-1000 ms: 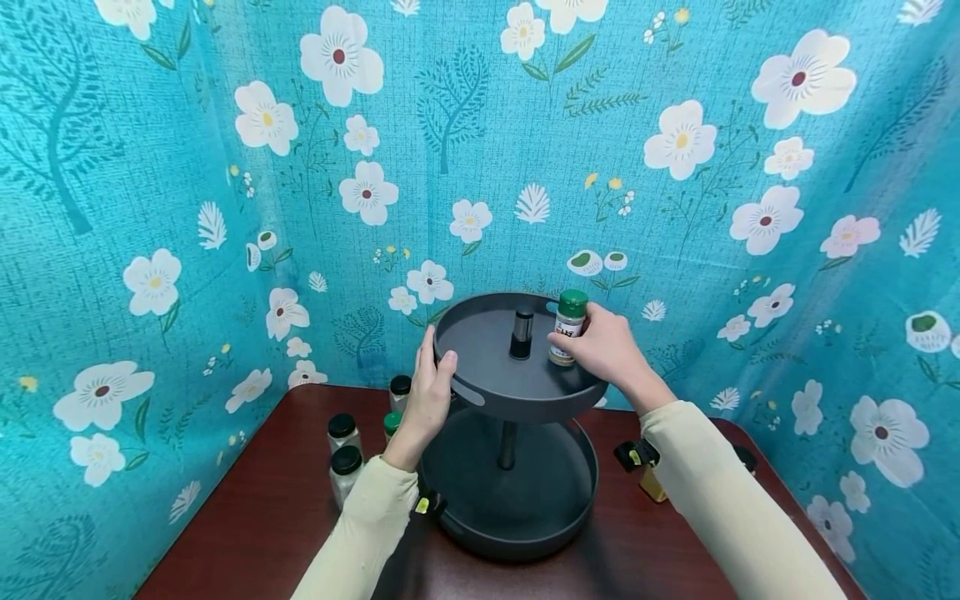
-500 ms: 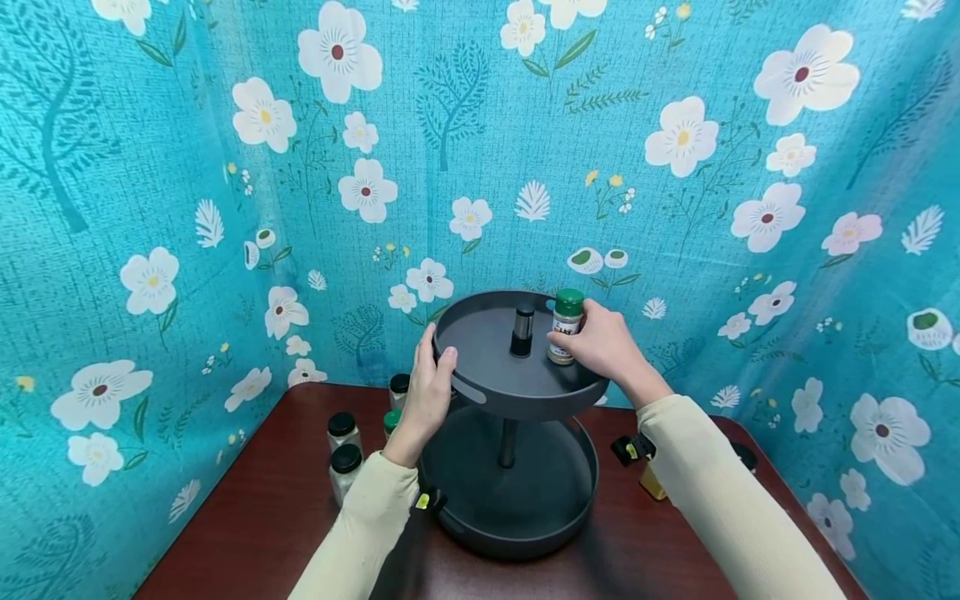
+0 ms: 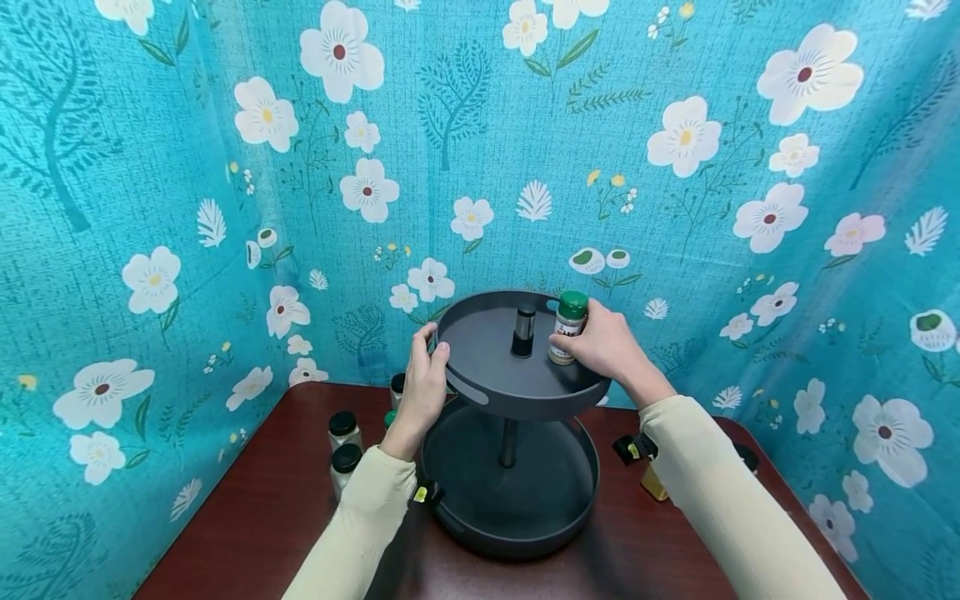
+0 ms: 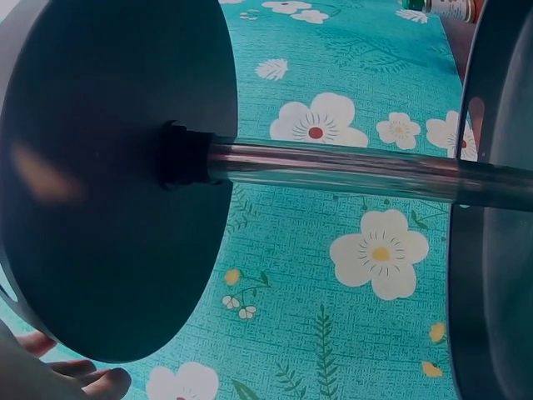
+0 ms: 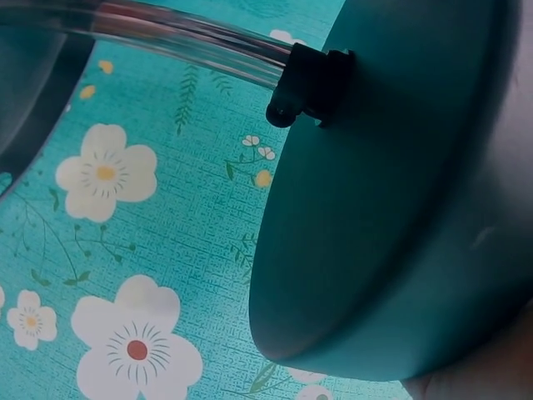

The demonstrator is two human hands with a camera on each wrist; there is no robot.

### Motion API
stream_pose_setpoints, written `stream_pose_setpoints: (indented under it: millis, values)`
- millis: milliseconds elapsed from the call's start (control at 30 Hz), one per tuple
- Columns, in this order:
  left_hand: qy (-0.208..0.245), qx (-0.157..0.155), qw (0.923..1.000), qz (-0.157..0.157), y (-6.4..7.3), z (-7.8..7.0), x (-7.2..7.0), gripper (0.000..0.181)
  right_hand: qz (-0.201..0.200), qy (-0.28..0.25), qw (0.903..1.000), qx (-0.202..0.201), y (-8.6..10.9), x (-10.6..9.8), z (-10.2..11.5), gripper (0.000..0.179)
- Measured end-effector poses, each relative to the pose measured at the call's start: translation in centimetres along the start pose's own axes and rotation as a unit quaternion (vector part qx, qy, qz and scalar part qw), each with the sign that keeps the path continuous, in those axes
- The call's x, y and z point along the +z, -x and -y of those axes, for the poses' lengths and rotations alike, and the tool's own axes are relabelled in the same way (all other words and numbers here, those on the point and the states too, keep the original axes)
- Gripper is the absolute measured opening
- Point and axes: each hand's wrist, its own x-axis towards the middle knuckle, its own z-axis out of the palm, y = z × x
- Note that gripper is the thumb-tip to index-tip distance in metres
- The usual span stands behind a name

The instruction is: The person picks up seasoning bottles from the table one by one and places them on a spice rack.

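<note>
A spice jar with a green cap [image 3: 567, 327] stands on the right part of the dark upper tray [image 3: 476, 354]. My right hand [image 3: 606, 343] grips that jar from the right, thumb across its front. At the left rim, my left hand [image 3: 422, 390] is raised with fingers extended and thumb up; whether it touches the rim is unclear. The left wrist view has the tray's underside [image 4: 100, 233] with a few fingertips [image 4: 108, 383] at its edge. In the right wrist view, the right hand [image 5: 487, 367] barely shows below the tray; the jar is hidden.
A central pole [image 3: 508, 442] joins the upper tray to a wider lower tray [image 3: 551, 496]. Left of it stand several jars, including a black-capped jar [image 3: 344, 427]. A yellowish container [image 3: 654, 483] and a black lid [image 3: 747, 456] show beside the right sleeve. Floral curtain surrounds the table.
My left hand has shifted slightly left, its thumb drawing back from over the tray rim. The right hand and jar stay nearly in place, with only small shifts.
</note>
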Motion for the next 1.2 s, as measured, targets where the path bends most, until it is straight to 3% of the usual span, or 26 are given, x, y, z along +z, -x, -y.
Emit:
stream_pose_setpoints:
  millis: [200,333,500,633,1200]
  values:
    - [-0.005,-0.014,0.9998,0.011,-0.2,0.0,0.0,0.051,-0.008,-0.02,0.9997,0.008,0.5,-0.6,-0.1,0.064]
    - [-0.016,-0.035,0.9991,0.018,-0.3,-0.1,-0.2,0.054,-0.037,-0.06,0.9975,-0.002,1.1,-1.2,-0.4,0.075]
    - [-0.016,-0.041,0.9987,0.025,-0.4,-0.3,-0.2,0.056,-0.108,-0.08,0.9906,-0.029,1.5,-2.1,-2.0,0.064]
    - [-0.014,-0.037,0.9989,0.026,-0.3,-0.1,-0.1,0.058,-0.132,-0.076,0.9882,-0.017,1.8,-3.1,-3.9,0.056]
    - [-0.014,-0.01,0.9992,0.035,0.1,-0.2,0.3,0.059,-0.081,-0.039,0.9922,0.087,4.2,-1.9,-13.1,0.061]
